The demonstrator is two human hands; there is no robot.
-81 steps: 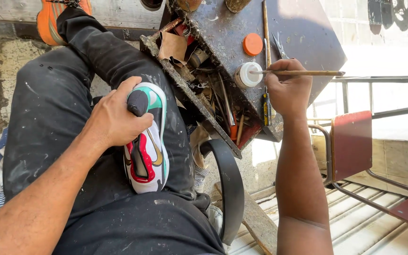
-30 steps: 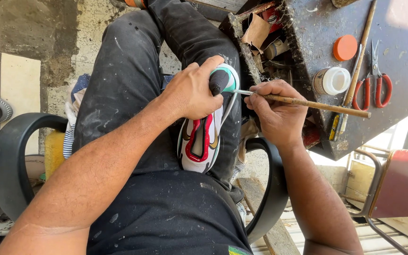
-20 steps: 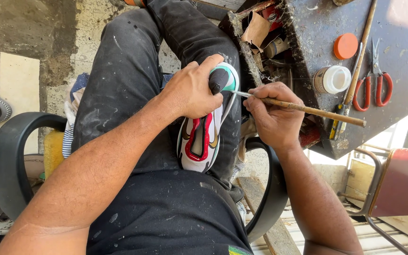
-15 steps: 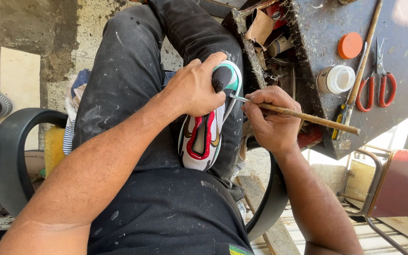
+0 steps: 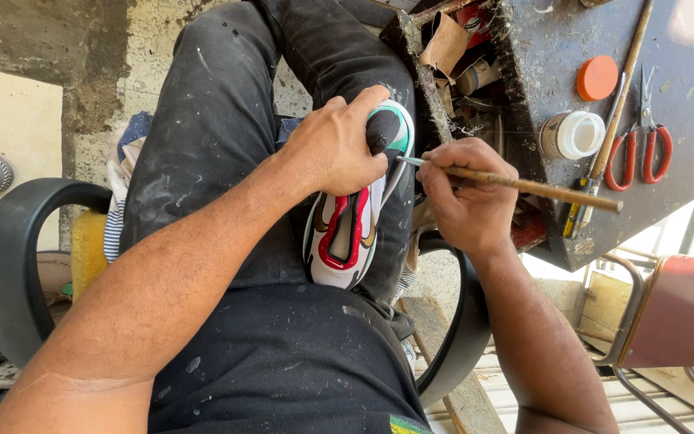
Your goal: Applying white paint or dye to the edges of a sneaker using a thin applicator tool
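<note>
Left hand (image 5: 335,153) clamps the upturned sneaker (image 5: 359,217) on the lap — right hand (image 5: 467,201) pinches a thin brush (image 5: 516,183), tip seemingly touching the sole edge just beside the left fingers.

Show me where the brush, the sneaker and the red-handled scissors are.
brush (image 5: 524,186), head view, middle of the wooden handle.
sneaker (image 5: 347,241), head view, red and white sole.
red-handled scissors (image 5: 646,137), head view, where the handles meet.
</note>
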